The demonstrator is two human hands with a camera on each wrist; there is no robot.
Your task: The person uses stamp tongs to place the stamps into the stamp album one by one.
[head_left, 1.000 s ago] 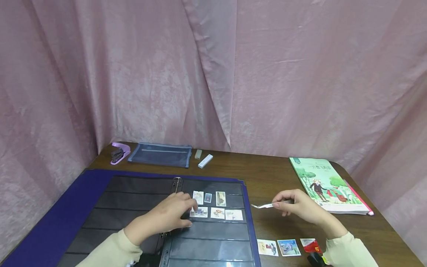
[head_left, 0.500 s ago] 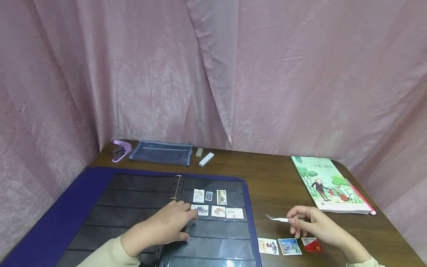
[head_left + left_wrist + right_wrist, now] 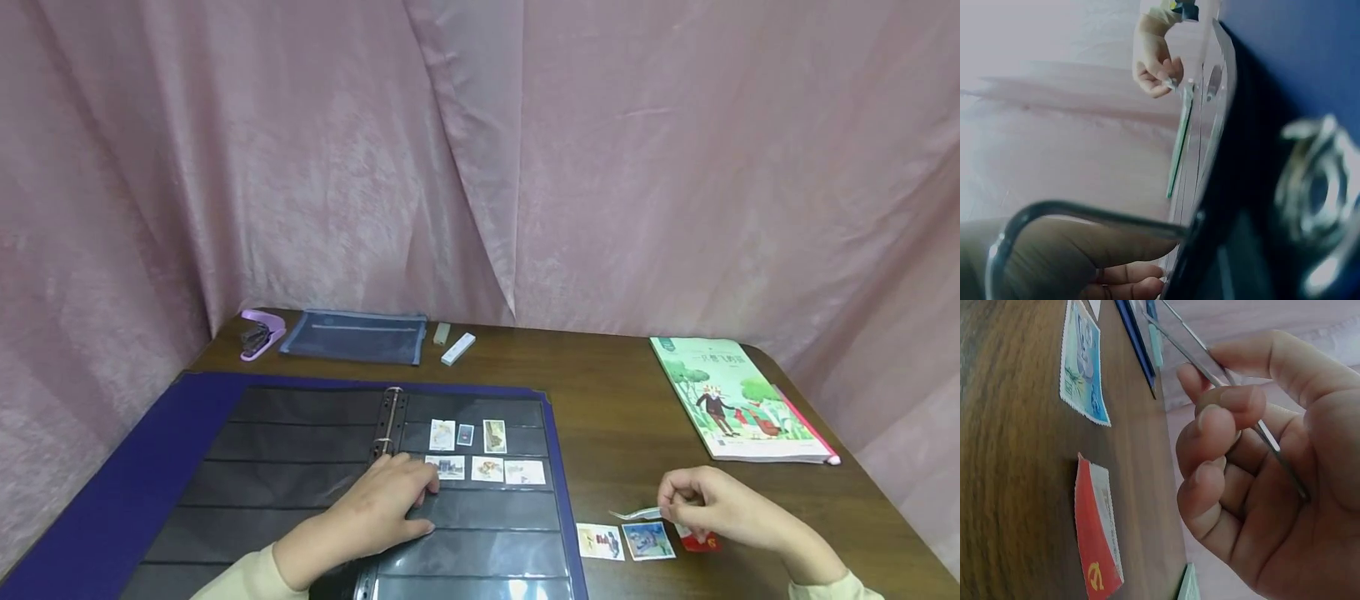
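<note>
My right hand [image 3: 727,508] holds a pair of metal tweezers [image 3: 637,514] above the right side of the table. In the right wrist view, the tweezers' two tips stand apart with nothing between them. Below lie three loose stamps: a white one [image 3: 600,542], a blue one [image 3: 648,541] and a red one [image 3: 1094,537], the last partly covered by my hand in the head view. My left hand [image 3: 367,508] rests on the open stamp album [image 3: 480,553] near its ring spine, fingers loosely bent. Several stamps, such as a floral one [image 3: 487,469], sit in two upper pocket rows.
At the back left are a purple stapler [image 3: 262,335], a blue mesh pouch [image 3: 352,337] and two small pale blocks, one an oblong white piece [image 3: 458,349]. A green book [image 3: 738,400] lies at the right. Pink curtains [image 3: 360,167] hang behind the table.
My right hand has moved right and toward me with the tweezers, from beside the album to over the loose stamps. My left hand stays on the album, nearly still.
</note>
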